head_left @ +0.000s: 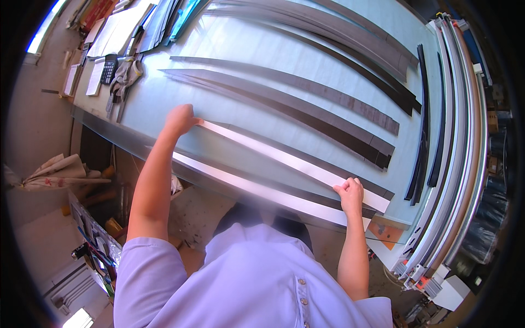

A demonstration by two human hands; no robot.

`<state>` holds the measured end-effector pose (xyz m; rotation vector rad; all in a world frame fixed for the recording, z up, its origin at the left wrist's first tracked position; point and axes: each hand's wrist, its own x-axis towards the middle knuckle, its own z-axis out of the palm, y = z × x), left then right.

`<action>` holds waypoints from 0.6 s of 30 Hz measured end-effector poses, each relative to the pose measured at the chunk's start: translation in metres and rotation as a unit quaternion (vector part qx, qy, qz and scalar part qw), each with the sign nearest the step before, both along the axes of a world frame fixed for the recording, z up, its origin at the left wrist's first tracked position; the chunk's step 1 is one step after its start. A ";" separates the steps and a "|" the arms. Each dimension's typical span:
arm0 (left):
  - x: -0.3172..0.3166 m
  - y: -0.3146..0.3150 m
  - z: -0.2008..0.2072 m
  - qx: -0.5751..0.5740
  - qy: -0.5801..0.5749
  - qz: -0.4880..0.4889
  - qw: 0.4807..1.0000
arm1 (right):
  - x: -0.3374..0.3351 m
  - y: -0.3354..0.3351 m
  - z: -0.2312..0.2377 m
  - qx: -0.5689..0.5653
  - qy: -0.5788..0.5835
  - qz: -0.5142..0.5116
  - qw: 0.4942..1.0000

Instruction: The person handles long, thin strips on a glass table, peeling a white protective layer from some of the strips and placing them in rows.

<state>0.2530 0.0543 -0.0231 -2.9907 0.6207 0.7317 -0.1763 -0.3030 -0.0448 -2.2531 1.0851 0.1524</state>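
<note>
A long white strip (273, 152) runs slantwise across the glass-like tabletop (219, 145), over a dark grey strip (306, 158) that shows along its far edge. At the white strip's far left end, my left hand (181, 119) is closed in a pinch on it. Nearer its right end, my right hand (351, 195) has thumb and fingers pressed together on the same strip. A second white strip (246, 185) lies along the table's front edge, beside another dark strip (295, 193). Just beyond my hands rests a fan of dark strips (306, 117).
More dark strips (350, 41) lie farther back. Black strips (422, 131) and long metal rails (465, 109) line the right side. At the back left are a calculator (109, 69), gloves (126, 77), papers (117, 33) and blue-black sheets (164, 24).
</note>
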 end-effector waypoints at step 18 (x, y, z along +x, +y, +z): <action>-0.126 -0.019 -0.013 0.005 -0.154 -0.021 0.988 | -0.004 0.000 -0.004 -0.016 -0.025 0.008 1.000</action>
